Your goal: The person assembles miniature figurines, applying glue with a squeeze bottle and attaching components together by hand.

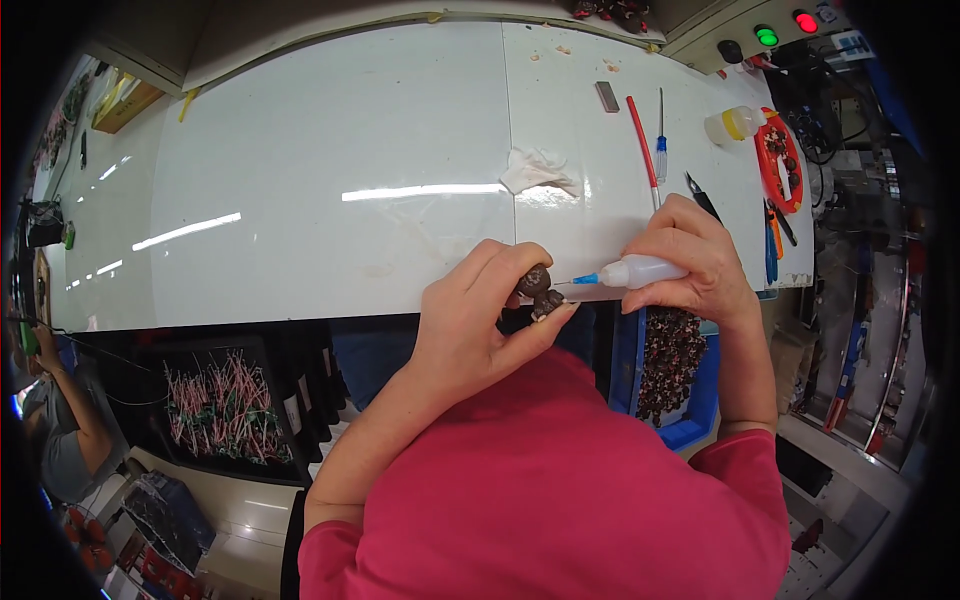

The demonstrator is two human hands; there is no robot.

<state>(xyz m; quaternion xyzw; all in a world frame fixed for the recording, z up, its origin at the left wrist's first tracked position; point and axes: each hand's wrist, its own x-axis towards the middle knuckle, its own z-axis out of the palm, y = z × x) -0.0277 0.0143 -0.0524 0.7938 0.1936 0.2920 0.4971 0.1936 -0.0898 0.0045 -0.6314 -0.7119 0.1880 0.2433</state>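
Note:
Near the front edge of the white table, my left hand (470, 310) is closed on a small dark brown figurine (537, 284) with a rounded top, held between thumb and fingers. My right hand (693, 258) grips a translucent white squeeze bottle (648, 270), which lies sideways. Its blue needle tip (586, 279) points left at the figurine, and the thin needle ends close to it. Whether the needle touches the figurine I cannot tell. Past my hands lies a crumpled white tissue (540, 172).
To the right lie a red stick (640, 135), a blue-handled screwdriver (661, 150), a yellow-labelled bottle (733, 124) and a red tray (778, 160) of small parts. A blue bin (690, 431) of dark pieces stands below the table edge. Wires fill a black tray (283, 430). Another person's arm (80, 410) shows at far left.

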